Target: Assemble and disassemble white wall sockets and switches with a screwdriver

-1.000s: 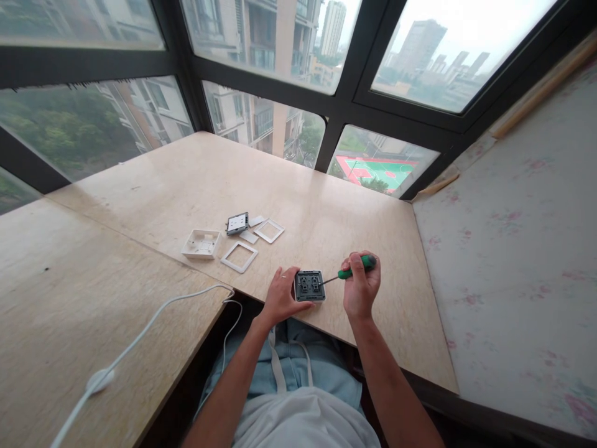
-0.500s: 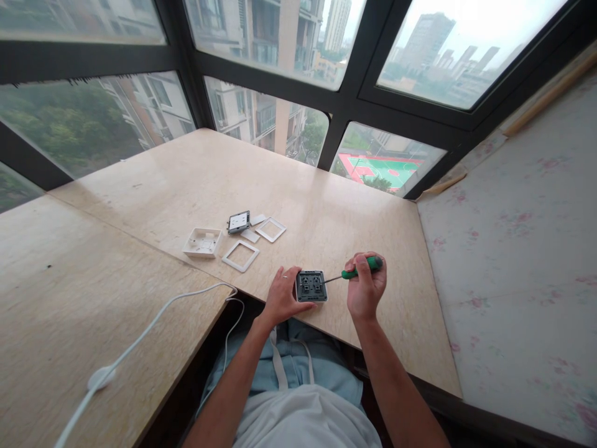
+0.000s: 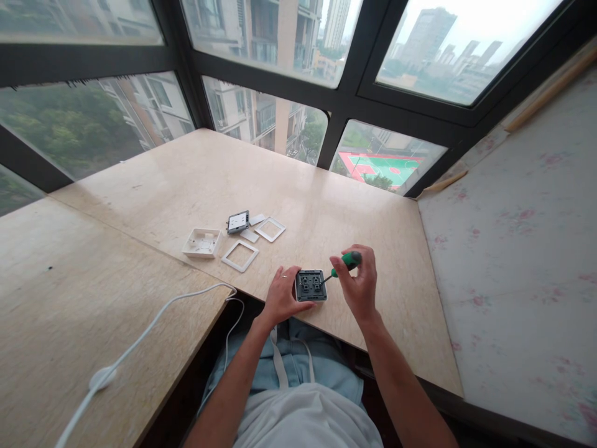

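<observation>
My left hand grips the left side of a wall switch, a dark grey module set in a white box, resting near the front edge of the sill. Its thumb lies along the near side and its fingers along the far side. In my right hand is a screwdriver with a green and black handle, tilted with its shaft pointing down and left. The tip meets the right part of the switch's dark face; whether it sits in a screw is too small to tell.
Left of the switch lie a white mounting box, a white square frame, a second frame, a grey-edged switch module and small white plates. A white cable crosses the left sill. A papered wall bounds the right.
My right hand has moved left, closer to the switch, and the screwdriver now stands more steeply. The left hand and the switch have stayed in place.
</observation>
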A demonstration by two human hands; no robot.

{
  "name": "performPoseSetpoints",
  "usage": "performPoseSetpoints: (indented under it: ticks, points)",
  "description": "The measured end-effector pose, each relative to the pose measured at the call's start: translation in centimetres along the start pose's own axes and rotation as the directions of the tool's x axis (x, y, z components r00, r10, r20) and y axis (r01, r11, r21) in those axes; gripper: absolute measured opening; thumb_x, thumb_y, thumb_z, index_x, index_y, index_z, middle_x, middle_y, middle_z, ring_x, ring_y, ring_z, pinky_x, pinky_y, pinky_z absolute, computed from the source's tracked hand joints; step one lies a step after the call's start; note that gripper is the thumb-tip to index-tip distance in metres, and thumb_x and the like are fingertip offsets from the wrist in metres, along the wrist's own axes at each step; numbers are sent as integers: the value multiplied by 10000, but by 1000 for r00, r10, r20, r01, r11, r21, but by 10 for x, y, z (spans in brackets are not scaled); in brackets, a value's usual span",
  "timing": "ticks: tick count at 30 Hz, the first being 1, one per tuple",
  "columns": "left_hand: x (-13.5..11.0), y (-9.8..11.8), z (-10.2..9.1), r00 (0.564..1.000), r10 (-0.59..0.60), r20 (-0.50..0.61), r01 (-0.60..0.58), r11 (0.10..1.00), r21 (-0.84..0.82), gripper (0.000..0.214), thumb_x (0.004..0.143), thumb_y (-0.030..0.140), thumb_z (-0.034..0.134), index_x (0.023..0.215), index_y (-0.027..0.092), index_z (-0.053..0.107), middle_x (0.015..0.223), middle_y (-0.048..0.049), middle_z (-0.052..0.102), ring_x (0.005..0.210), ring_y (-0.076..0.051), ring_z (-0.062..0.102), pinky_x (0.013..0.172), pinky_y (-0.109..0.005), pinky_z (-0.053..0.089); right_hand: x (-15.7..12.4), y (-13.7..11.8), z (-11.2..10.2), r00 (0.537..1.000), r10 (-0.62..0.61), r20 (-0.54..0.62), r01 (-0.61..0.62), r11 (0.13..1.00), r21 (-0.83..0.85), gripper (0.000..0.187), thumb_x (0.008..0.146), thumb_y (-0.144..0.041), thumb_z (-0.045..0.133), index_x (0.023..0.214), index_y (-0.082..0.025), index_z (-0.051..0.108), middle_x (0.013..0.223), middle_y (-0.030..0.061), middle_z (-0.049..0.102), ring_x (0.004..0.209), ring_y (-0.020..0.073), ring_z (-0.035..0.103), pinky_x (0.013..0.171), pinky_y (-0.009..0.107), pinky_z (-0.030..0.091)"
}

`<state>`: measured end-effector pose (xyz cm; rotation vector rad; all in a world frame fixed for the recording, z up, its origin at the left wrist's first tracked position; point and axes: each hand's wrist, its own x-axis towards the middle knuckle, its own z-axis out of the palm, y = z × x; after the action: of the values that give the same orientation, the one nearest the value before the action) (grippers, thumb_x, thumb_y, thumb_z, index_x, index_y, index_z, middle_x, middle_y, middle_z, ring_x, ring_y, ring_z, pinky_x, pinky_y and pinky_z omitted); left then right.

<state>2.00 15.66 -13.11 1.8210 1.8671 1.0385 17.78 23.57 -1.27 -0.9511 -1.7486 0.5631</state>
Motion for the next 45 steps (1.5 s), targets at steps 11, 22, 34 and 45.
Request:
performPoseSetpoints:
  ticks: [11, 22, 34, 45]
  points:
    - [-1, -2, 1, 1000, -2, -1, 2, 1000, -2, 920, 605, 583, 791, 1343, 214, 383, 1318, -91, 568, 1255, -287, 508, 1192, -515, 172, 41, -28, -31, 781, -17, 625, 232, 936, -264, 530, 899, -277, 531, 1403, -200, 384, 953, 52, 676, 775, 182, 634, 746, 322, 512]
    - [0, 1, -1, 1000, -17, 9, 17, 1000, 2, 914, 598, 579, 795, 1338, 219, 396, 1307, -92, 573, 1250, -297, 510, 1187, -524, 181, 57, -56, -19, 812, 232, 535, 362, 518, -775, 511, 956, -597, 349, 927, -159, 612, 705, 122, 684, 671, 271, 670, 561, 300, 407]
    - [1, 3, -1, 1000, -26, 16, 26, 1000, 16, 911, 590, 550, 804, 1339, 220, 404, 1306, -101, 574, 1252, -314, 512, 1178, -554, 196, 62, -32, -58, 588, -14, 809, 382, 886, -263, 592, 910, -355, 536, 1436, -188, 320, 1227, 151, 621, 1082, 266, 624, 884, 410, 506]
    - [1, 3, -1, 1000, -16, 21, 15, 1000, 20, 909, 605, 543, 803, 1338, 196, 392, 1330, -112, 564, 1272, -296, 499, 1187, -532, 187, 63, -39, -59, 562, -31, 827, 477, 828, -293, 293, 925, -228, 479, 1214, -198, 523, 1112, 105, 649, 1017, 225, 626, 841, 342, 494]
